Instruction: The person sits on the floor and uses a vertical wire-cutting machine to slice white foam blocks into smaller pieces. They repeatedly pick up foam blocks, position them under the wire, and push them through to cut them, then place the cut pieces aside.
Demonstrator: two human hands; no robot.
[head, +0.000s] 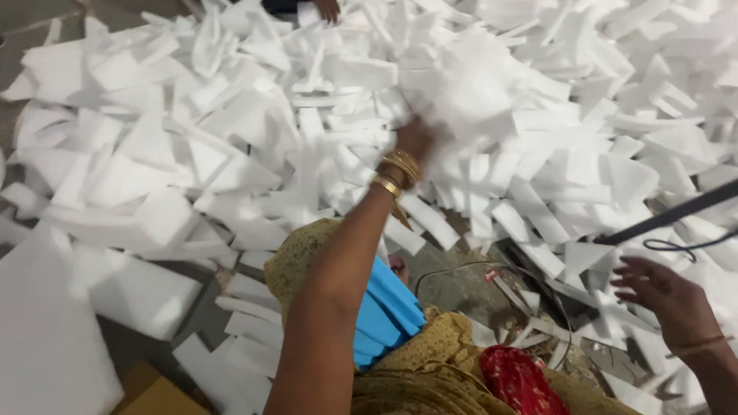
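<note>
My left hand (415, 140), with gold bangles on the wrist, is raised over a big heap of white foam offcuts (231, 138). It is closed on a bunch of white foam pieces (465, 81), which is blurred by motion. My right hand (663, 298) hovers low at the right with fingers spread, just above loose foam strips (538, 327) on the floor, and holds nothing.
Another person's hand (329, 9) shows at the top edge of the heap. A black bar and cable (669, 219) cross at the right. Thick foam slabs (46, 330) lie at the left, with brown cardboard (154, 396) below. Blue cloth (384, 307) and red cloth (515, 376) lie on my lap.
</note>
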